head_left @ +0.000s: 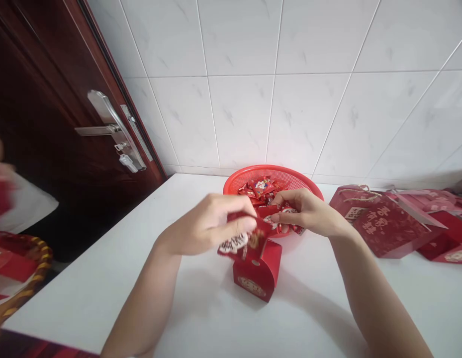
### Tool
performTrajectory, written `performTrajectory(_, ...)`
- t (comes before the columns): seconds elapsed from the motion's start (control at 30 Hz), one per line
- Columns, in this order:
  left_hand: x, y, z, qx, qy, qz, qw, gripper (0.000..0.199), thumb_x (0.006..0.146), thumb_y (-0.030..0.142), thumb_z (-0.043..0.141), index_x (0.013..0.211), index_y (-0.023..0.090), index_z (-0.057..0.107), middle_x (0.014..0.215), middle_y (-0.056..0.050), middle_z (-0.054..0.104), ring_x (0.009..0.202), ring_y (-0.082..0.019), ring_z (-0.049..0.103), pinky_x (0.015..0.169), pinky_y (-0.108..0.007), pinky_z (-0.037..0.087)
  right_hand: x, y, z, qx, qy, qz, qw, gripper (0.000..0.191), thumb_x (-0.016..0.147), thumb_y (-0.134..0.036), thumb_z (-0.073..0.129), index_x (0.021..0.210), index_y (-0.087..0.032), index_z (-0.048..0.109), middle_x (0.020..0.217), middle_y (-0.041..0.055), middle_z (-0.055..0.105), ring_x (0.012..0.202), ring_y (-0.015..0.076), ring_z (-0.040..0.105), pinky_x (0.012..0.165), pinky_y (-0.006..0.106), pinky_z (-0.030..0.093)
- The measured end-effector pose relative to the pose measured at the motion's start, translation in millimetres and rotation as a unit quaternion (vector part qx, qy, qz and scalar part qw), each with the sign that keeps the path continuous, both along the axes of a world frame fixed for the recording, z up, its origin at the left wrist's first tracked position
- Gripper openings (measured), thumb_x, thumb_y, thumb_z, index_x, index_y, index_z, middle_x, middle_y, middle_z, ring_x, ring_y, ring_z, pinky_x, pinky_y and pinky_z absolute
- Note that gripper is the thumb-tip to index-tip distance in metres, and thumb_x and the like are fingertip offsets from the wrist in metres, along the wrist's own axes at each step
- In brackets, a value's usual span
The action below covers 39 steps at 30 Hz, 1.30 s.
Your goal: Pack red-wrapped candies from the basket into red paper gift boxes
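My left hand (216, 223) is closed, thumb against fingers, on a dark red packet (240, 242) with white lettering. The packet is slightly blurred and hangs just above a small red box (256, 283). That box stands on the white table, its rounded side to the right and a pale oval print on its front. Behind it sits a red plastic basket (234, 181) of wrapped candies (262, 186). My right hand (305, 211) reaches over the basket's right side, thumb and fingers curled round a wrapped candy among the others.
Red gift bags (391, 223) lie on the right of the white table (148, 238). A tiled wall rises behind. A brown door (44, 74) with keys is at left. Another person's blurred hand (1, 174) shows beside a woven basket (44, 253) of red and white items.
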<state>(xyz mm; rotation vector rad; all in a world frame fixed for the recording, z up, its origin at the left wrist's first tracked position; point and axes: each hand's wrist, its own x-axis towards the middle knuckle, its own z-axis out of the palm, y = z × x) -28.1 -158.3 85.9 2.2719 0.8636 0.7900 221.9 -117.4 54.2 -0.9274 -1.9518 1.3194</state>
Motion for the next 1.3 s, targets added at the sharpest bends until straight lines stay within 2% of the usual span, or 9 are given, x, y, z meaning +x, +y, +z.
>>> performTrajectory(0.1, 8, -13, 0.1, -0.008, 0.117, -0.109, 0.987, 0.021, 0.098, 0.022, 0.055, 0.082, 0.026, 0.069, 0.082, 0.0, 0.074, 0.07, -0.017, 0.068, 0.067, -0.024, 0.053, 2, 0, -0.4, -0.004, -0.015, 0.022, 1.0, 0.02, 0.081, -0.034, 0.079, 0.078, -0.02, 0.065, 0.06, -0.002, 0.065, 0.051, 0.0125, 0.06, 0.042, 0.022, 0.042)
performTrajectory(0.2, 14, -20, -6.9, 0.011, 0.181, -0.141, 0.973, 0.023, 0.098, 0.02, 0.056, 0.077, 0.025, 0.066, 0.082, 0.0, 0.073, 0.074, -0.017, 0.068, 0.069, -0.024, 0.051, -3, -3, -1.9, -0.044, -0.036, 0.076, 0.996, 0.021, 0.083, -0.035, 0.078, 0.08, -0.019, 0.065, 0.061, -0.0006, 0.068, 0.051, 0.0112, 0.061, 0.042, 0.02, 0.041)
performTrajectory(0.33, 14, -25, -11.7, 0.004, 0.245, -0.145, 0.959, 0.023, 0.099, 0.02, 0.053, 0.079, 0.024, 0.062, 0.078, 0.0, 0.069, 0.075, -0.019, 0.066, 0.072, -0.027, 0.048, -15, -8, -6.5, -0.098, -0.071, 0.123, 0.985, 0.023, 0.085, -0.035, 0.074, 0.079, -0.02, 0.059, 0.055, -0.0034, 0.064, 0.044, 0.0095, 0.056, 0.04, 0.019, 0.039)
performTrajectory(0.43, 11, -27, -9.3, -0.005, 0.24, -0.146, 0.96, 0.021, 0.098, 0.019, 0.052, 0.08, 0.024, 0.062, 0.083, -0.001, 0.068, 0.074, -0.018, 0.063, 0.069, -0.027, 0.046, -22, -10, -9.8, -0.08, -0.096, 0.143, 0.982, 0.02, 0.087, -0.029, 0.069, 0.076, -0.021, 0.053, 0.051, -0.0066, 0.058, 0.042, 0.0097, 0.055, 0.039, 0.019, 0.04)
performTrajectory(0.53, 9, -26, -6.3, -0.012, 0.223, -0.139, 0.965, 0.021, 0.098, 0.018, 0.052, 0.08, 0.023, 0.062, 0.09, -0.002, 0.068, 0.075, -0.017, 0.063, 0.068, -0.026, 0.046, -22, -13, -10.0, -0.034, -0.132, 0.164, 0.977, 0.019, 0.088, -0.022, 0.063, 0.073, -0.021, 0.052, 0.052, -0.0069, 0.056, 0.044, 0.0098, 0.054, 0.042, 0.02, 0.04)
performTrajectory(0.67, 8, -22, -3.7, -0.029, 0.259, -0.125, 0.957, 0.024, 0.098, 0.018, 0.05, 0.076, 0.023, 0.058, 0.077, 0.001, 0.065, 0.076, -0.017, 0.062, 0.069, -0.026, 0.044, -22, -20, -7.1, 0.091, -0.194, 0.136, 0.967, 0.026, 0.087, -0.012, 0.061, 0.067, -0.021, 0.047, 0.052, -0.0065, 0.048, 0.046, 0.0081, 0.044, 0.046, 0.022, 0.03)
performTrajectory(0.9, 16, -10, 1.4, -0.121, 0.358, -0.093, 0.921, 0.024, 0.097, 0.022, 0.045, 0.074, 0.021, 0.051, 0.068, 0.002, 0.059, 0.065, -0.014, 0.056, 0.059, -0.026, 0.037, -33, -33, -8.1, 0.198, -0.295, 0.116, 0.928, 0.021, 0.093, -0.01, 0.052, 0.077, -0.02, 0.045, 0.062, -0.0057, 0.047, 0.054, 0.0095, 0.039, 0.051, 0.027, 0.021)
performTrajectory(1.13, 14, -7, 1.2, -0.146, 0.374, -0.078, 0.912, 0.023, 0.096, 0.022, 0.044, 0.073, 0.022, 0.045, 0.066, 0.003, 0.055, 0.063, -0.014, 0.053, 0.059, -0.026, 0.035, -39, -34, -10.7, 0.201, -0.372, 0.152, 0.893, 0.015, 0.096, -0.009, 0.046, 0.09, -0.018, 0.057, 0.066, -0.0032, 0.048, 0.055, 0.0117, 0.039, 0.053, 0.028, 0.023)
performTrajectory(1.3, 15, -3, 0.8, -0.179, 0.362, -0.072, 0.912, 0.022, 0.096, 0.023, 0.045, 0.074, 0.022, 0.048, 0.061, 0.005, 0.052, 0.055, -0.012, 0.049, 0.054, -0.026, 0.033, -28, -21, -9.0, 0.158, -0.289, 0.196, 0.924, 0.011, 0.099, -0.016, 0.047, 0.095, -0.018, 0.056, 0.067, -0.0044, 0.048, 0.057, 0.0112, 0.042, 0.053, 0.025, 0.028)
